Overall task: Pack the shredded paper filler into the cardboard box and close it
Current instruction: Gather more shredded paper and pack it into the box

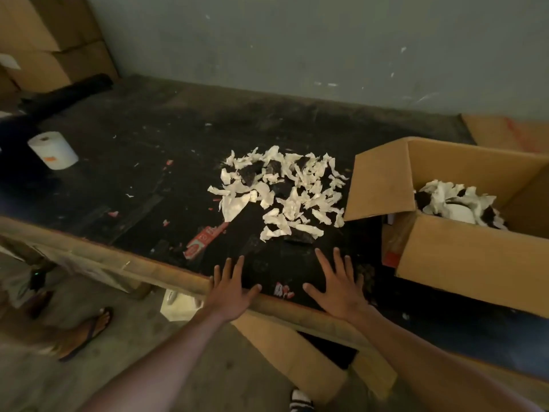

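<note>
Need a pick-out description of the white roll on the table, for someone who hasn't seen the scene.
Start from the long dark table against the grey wall and go to its far left end. The white paper roll stands upright there, alone, well away from the shredded paper pile and the open cardboard box. It is the only smooth cylinder, with an orange mark on its side.

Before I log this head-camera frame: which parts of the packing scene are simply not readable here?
- cardboard box: right side cut off by the frame edge; how full it is stays hidden behind its near wall.
- red wrapper: print too blurred to read.
- white roll: orange mark too small to make out.
- dark scraps among the shredded paper: blend into the table.
</note>
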{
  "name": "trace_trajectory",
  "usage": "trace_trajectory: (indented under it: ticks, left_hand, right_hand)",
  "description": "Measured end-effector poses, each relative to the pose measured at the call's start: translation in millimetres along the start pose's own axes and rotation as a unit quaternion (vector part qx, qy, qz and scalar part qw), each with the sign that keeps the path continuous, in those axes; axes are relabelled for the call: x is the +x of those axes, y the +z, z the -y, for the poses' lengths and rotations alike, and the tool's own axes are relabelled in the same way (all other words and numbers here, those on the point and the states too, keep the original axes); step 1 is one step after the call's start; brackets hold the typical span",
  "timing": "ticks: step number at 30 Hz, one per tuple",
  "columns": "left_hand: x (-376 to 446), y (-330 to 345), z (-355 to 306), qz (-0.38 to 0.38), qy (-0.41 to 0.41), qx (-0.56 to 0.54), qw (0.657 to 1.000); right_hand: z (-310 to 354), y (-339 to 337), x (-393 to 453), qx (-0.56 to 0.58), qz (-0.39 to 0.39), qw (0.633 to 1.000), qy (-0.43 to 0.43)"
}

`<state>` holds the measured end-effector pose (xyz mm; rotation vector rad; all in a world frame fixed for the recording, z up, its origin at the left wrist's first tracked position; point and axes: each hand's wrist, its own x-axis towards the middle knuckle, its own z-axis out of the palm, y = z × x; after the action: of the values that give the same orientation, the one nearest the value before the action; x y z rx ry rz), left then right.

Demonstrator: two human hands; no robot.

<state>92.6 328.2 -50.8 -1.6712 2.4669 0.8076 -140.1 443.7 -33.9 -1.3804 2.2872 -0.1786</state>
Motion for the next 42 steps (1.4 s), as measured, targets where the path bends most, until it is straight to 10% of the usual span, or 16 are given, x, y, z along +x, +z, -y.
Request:
trace_trajectory:
  ticks: [18,26,30,34,42]
  left_hand:
    - [194,-63,39,0.033,0.051,0.067,0.996]
    - [260,-104,32,-0.262,0.078,-0.070,0.959]
    - [301,-112,50,-0.193,-0.040,-0.104,0.975]
    - [332,-103,50,-0.123,-0.024,-0.135,0.983]
    - [346,-94,-1,-0.042,0.181,-0.196,0.963]
  right_hand:
    - [74,12,204,-0.056,-0.033,0.998,-0.003]
    - [97,-42,247,0.081,-0.250,0.965,-0.006]
    - [61,-55,264,0.128,-0.325,0.919,0.185]
    - [31,-44,278,0.219,-0.221,0.889,0.336]
    - [76,-17,277,0.284,-0.209,0.928,0.121]
